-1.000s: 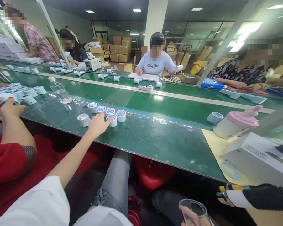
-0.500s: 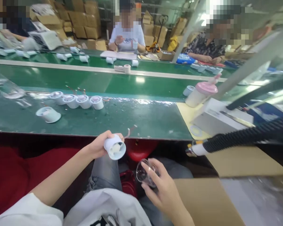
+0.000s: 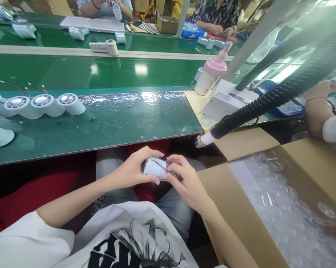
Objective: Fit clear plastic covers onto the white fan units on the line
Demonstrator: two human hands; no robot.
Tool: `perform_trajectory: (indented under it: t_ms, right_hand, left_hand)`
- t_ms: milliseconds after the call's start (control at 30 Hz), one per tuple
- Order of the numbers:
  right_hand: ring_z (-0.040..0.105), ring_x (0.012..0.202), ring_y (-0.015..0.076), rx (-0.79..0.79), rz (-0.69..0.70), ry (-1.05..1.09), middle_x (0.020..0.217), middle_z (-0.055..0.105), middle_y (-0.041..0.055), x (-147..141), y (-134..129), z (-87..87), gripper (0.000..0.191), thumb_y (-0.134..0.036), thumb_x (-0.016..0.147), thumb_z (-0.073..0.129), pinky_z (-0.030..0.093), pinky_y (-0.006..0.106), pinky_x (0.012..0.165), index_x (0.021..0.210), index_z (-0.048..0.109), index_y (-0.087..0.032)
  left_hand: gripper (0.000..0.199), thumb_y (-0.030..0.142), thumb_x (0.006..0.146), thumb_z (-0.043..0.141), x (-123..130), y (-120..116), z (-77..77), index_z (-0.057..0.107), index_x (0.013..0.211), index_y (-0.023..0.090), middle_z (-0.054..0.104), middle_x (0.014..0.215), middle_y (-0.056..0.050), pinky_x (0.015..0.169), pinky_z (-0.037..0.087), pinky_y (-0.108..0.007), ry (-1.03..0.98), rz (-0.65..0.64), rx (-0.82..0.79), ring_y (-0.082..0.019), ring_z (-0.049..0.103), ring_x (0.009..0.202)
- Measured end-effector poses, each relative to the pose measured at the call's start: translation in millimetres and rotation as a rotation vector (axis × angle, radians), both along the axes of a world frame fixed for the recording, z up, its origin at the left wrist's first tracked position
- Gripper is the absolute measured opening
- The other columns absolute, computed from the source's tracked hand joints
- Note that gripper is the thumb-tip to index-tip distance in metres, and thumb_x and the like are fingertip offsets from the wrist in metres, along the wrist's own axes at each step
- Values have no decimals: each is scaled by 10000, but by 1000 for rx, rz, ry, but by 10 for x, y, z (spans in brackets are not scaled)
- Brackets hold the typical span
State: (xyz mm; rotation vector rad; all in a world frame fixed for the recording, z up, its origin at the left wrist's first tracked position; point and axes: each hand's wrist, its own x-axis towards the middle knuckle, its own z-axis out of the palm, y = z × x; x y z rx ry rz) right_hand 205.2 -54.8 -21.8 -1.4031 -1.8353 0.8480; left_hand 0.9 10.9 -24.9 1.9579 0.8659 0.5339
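Observation:
Above my lap, a pale blue cylindrical fan housing (image 3: 156,168) lies sideways between my two hands, a thin dark wire running along it. Around its left end curls my left hand (image 3: 137,167), thumb below and fingers above. My right hand (image 3: 186,182) grips the other end, where a clear plastic cup (image 3: 173,173) shows between the fingers. How far the cup reaches over the housing, I cannot tell. Several similar housings (image 3: 47,105) stand in a row on the green bench (image 3: 134,119), with wires sticking out behind them.
To the right, an open cardboard box (image 3: 226,204) holds many clear plastic cups (image 3: 285,201). A black corrugated hose (image 3: 246,108) with a metal-tipped nozzle hangs over the bench edge. A pink-topped bottle (image 3: 211,74) stands near a white box (image 3: 226,98). Co-workers' hands (image 3: 215,29) show across the belt.
My hands have come together, and the clear cup now meets the fan housing. The housing has turned onto its side. My view has swung right and down, showing more of the cardboard box.

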Motion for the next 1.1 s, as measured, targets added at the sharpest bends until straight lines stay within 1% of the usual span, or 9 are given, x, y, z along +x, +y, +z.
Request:
perform_trajectory:
  t_ms: [100, 233, 500, 567, 667, 733, 833, 967, 1100]
  right_hand:
    - [644, 882, 191, 8, -76, 104, 999, 629, 80, -4, 22, 21, 271, -247, 900, 519, 518, 305, 774, 656, 623, -192]
    - [650, 813, 187, -79, -181, 246, 916, 673, 76, 11, 51, 0, 306, -262, 840, 568, 509, 268, 635, 544, 603, -192]
    - [695, 957, 254, -278, -197, 573, 1020, 743, 83, 126, 51, -82, 237, -342, 809, 662, 582, 382, 773, 622, 708, -204]
    - [661, 1084, 283, -216, -102, 515, 1130, 723, 82, 162, 20, -84, 120, -341, 749, 741, 568, 425, 871, 784, 752, -227]
    - [586, 1214, 281, -14, 6, 216, 1273, 655, 68, 204, -47, -80, 357, -241, 698, 794, 482, 458, 1027, 1047, 723, -277]
    - [597, 1201, 267, 87, 27, 80, 1293, 641, 67, 225, -93, -84, 383, -209, 741, 757, 478, 451, 1036, 1110, 690, -286]
    - [602, 1192, 272, 122, 53, 67, 1288, 641, 86, 252, -141, -101, 386, -243, 757, 755, 506, 440, 1005, 1129, 656, -265]
    - [633, 1141, 273, 23, 61, 204, 1245, 657, 102, 258, -161, -110, 462, -294, 724, 795, 576, 411, 913, 1149, 622, -243]
    - [645, 1119, 268, -74, 52, 327, 1186, 678, 85, 246, -161, -82, 476, -282, 694, 822, 584, 411, 913, 1123, 621, -237]
  left_hand:
    - [630, 483, 612, 819, 8, 8, -132, 642, 1167, 243, 554, 1056, -76, 869, 494, -365, -49, -10, 64, -238, 576, 1005]
    - [624, 432, 617, 831, 14, 3, -212, 646, 1186, 255, 513, 1297, -130, 1035, 429, -464, -81, -82, 45, -304, 503, 1228]
    - [631, 252, 718, 764, 97, -82, -190, 531, 1303, 223, 594, 1283, -117, 939, 531, -393, -275, -80, -475, -237, 627, 1101]
    - [603, 225, 717, 758, 111, -93, -181, 538, 1278, 214, 603, 1263, -110, 929, 531, -380, -341, -35, -582, -222, 635, 1070]
    - [559, 235, 724, 749, 107, -111, -168, 549, 1245, 206, 619, 1196, -99, 858, 556, -349, -421, 10, -695, -202, 638, 1003]
    - [586, 286, 749, 735, 86, -123, -155, 518, 1290, 226, 612, 1185, -101, 736, 580, -310, -426, -21, -755, -194, 646, 930]
    - [674, 315, 745, 749, 40, -125, -116, 480, 1361, 262, 588, 1264, -117, 690, 573, -279, -366, -90, -695, -209, 656, 934]
    - [742, 244, 690, 800, 3, -112, -36, 498, 1367, 288, 545, 1383, -105, 954, 513, -368, -292, -155, -528, -259, 607, 1151]
    - [751, 216, 698, 794, -2, -114, 18, 485, 1377, 297, 523, 1418, -96, 1039, 460, -399, -275, -182, -490, -260, 560, 1237]
